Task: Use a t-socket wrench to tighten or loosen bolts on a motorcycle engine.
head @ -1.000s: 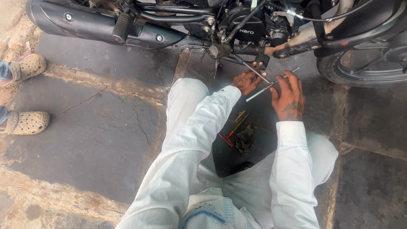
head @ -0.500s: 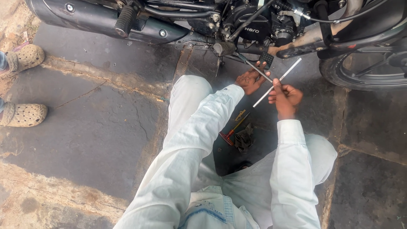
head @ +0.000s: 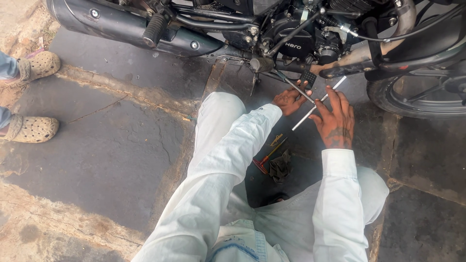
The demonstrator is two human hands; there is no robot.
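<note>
The left hand curls around a dark lever that slants down from the underside of the motorcycle, fingers closed on it. The right hand is spread wide, fingers straight, palm down; a thin silver rod runs slantwise under its fingers, and whether the hand grips it or only rests on it cannot be told. On the stone pavement between the person's knees lie a red-handled screwdriver, a small brass-coloured piece and a dark rag. A small white label sits on the black engine case above the left hand. At the pavement's left edge stand two beige perforated shoes of another person.
</note>
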